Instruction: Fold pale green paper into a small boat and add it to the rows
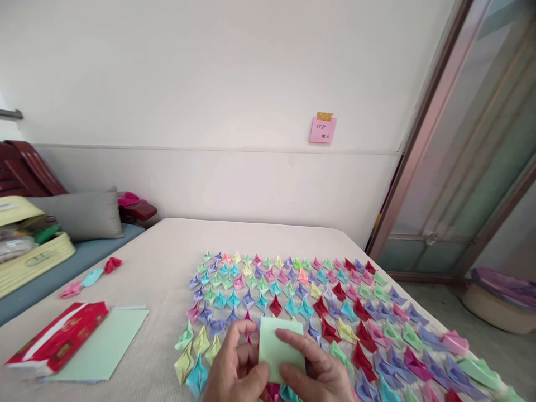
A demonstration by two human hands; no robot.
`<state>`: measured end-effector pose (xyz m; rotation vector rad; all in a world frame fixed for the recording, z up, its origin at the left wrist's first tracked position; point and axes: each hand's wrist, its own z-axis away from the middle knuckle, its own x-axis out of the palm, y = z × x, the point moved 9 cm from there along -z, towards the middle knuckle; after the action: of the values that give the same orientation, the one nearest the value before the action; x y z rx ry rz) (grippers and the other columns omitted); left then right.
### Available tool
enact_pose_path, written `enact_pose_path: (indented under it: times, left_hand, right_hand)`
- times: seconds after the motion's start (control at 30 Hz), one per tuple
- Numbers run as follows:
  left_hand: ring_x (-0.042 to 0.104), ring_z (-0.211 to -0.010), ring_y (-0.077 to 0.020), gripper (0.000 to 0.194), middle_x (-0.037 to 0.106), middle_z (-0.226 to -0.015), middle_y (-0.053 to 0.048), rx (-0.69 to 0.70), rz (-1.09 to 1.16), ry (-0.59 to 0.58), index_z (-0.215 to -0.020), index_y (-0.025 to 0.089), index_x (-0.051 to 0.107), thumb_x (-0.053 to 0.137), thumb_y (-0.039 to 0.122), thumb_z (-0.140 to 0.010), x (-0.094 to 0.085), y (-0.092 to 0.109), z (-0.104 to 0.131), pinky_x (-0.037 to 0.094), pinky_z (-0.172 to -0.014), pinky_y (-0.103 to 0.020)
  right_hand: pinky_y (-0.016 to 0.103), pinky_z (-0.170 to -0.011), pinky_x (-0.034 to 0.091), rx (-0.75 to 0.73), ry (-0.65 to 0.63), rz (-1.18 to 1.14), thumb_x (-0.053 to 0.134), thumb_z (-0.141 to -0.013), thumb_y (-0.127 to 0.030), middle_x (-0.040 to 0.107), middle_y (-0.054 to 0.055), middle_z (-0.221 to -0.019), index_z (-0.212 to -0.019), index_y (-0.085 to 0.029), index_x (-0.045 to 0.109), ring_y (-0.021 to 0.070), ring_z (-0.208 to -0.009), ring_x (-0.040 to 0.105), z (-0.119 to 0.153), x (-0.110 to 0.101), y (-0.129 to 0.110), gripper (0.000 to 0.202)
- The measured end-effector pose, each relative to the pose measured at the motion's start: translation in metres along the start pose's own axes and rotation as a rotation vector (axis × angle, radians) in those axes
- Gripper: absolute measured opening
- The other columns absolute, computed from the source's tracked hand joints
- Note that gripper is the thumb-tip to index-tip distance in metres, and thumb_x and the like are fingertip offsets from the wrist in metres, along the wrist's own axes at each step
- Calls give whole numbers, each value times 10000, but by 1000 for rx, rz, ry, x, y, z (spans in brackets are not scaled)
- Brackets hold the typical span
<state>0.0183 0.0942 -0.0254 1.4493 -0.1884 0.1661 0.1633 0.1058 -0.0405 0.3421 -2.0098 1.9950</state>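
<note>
Between my two hands is a small square of light green paper [276, 345], held up facing me at the bottom middle. My left hand [237, 365] pinches its left edge, the thumb at the lower left corner. My right hand [320, 365] grips it from the right, index finger across the front and thumb near the lower edge. Whether the square is folded in layers I cannot tell. Behind and around both hands, rows of small folded paper boats [291, 306] in many colours cover the table. My hands hide some of them.
At left on the pale tablecloth [167, 268], a red tissue pack [62, 338] lies over green paper sheets [111, 340]. Crumpled-looking coloured pieces [92, 277] lie beyond. A yellow box [37, 259] and grey cushion [90, 215] are farther left. A pink note [322, 130] hangs on the wall.
</note>
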Motion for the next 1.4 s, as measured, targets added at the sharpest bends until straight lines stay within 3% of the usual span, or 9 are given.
enact_pose_path:
  times: [0.2,0.37,0.53,0.7,0.9,1.03,1.2,1.3,1.4]
  left_hand:
    - [570,-448,-127,383,551,-523,97,47,-53,-14,-1035,202,491,686,267,-712,0,0,-3,425,-500,-231]
    - [554,-524,-127,485,592,-577,67,66,-34,20,-1108,173,479,731,290,-710,-7,-6,-7,409,-545,-233]
    - [565,-533,-131,455,690,-664,3,-2,59,-115,-1106,182,480,705,244,-716,7,-10,-6,416,-525,-235]
    - [557,-455,-120,459,730,-719,-20,42,57,-62,-1123,206,477,706,281,-732,5,-8,-4,432,-493,-245]
    - [553,-448,-131,430,660,-597,40,39,24,-65,-1117,220,496,699,274,-742,6,-17,-7,443,-508,-251]
    - [571,-462,-148,448,651,-578,41,41,-51,-34,-1129,194,485,692,303,-746,1,-13,-7,426,-496,-249]
    - [508,-458,-128,501,554,-485,85,105,-169,71,-1115,150,531,758,328,-706,-20,-3,-10,365,-475,-216]
    - [504,-448,-121,501,534,-479,94,111,-184,48,-1113,138,544,764,352,-718,-22,-3,-12,365,-470,-212]
    - [561,-479,-135,543,618,-522,54,106,-136,8,-1131,135,559,789,386,-708,-20,-1,-12,420,-502,-226]
  right_hand:
    - [275,-607,497,81,33,-41,920,-475,-305,733,38,-832,-854,-259,833,187,-677,625,-5,-9,5,391]
    - [254,-577,497,14,31,22,915,-510,-357,726,29,-839,-863,-290,831,171,-648,631,-4,-6,-2,370]
    - [248,-537,490,-124,-5,148,846,-583,-208,689,18,-801,-857,-313,827,160,-603,628,1,0,-8,294]
    - [298,-616,538,-56,-56,193,739,-550,-38,717,46,-927,-941,-301,808,229,-732,686,-3,2,8,477]
    - [278,-523,493,-15,0,129,702,-528,-54,726,13,-830,-930,-261,766,184,-593,629,-3,3,21,457]
    - [277,-548,482,-98,29,110,727,-538,-97,718,28,-893,-911,-249,763,186,-644,625,-3,1,16,404]
    - [197,-473,291,-20,-63,36,680,-563,-60,485,-96,-490,-913,-227,740,76,-464,403,-7,4,12,393]
    - [203,-469,227,-48,-75,75,673,-570,-54,361,-119,-478,-892,-213,745,66,-457,315,-7,3,1,367]
    - [212,-461,235,-83,-53,118,695,-560,-51,400,-97,-527,-878,-219,762,75,-483,333,-6,-1,-8,365]
